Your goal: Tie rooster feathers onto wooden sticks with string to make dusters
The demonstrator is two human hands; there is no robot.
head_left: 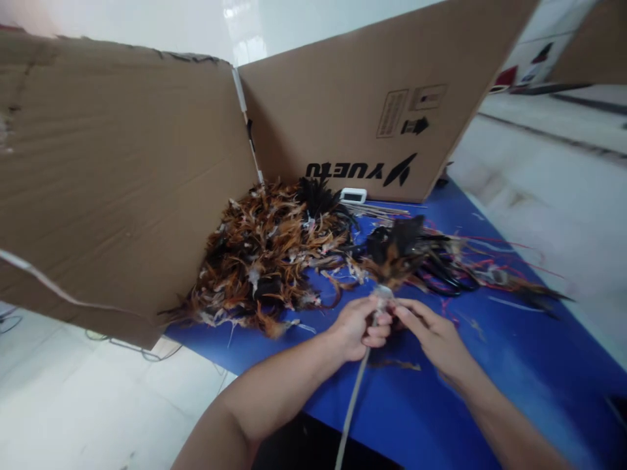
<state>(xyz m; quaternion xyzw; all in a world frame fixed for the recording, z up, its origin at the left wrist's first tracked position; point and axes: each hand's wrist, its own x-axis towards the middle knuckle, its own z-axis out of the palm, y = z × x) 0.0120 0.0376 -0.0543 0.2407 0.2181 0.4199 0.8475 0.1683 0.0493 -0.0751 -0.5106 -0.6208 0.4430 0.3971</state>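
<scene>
Wrapped around the pale stick of a feather duster point(354, 405) is my left hand point(356, 328), closed just below the feathers. Dark brown and black feathers point(398, 251) fan out from the stick's upper end, slightly blurred. Pale binding material shows where the feathers meet the stick. My right hand point(435, 336) has its thumb and fingers pinched together at that joint; what sits between the fingertips is too small to make out. A large heap of brown and black feathers point(264, 254) lies to the left of my hands on the blue tabletop point(416, 418).
Tall cardboard panels point(313, 111) stand behind and to the left point(122, 163). A small white device point(353, 196) with a dark display sits near several thin sticks point(382, 211). Black looped handles point(443, 282), red strings point(519, 245) and loose feathers point(533, 294) lie right of the duster.
</scene>
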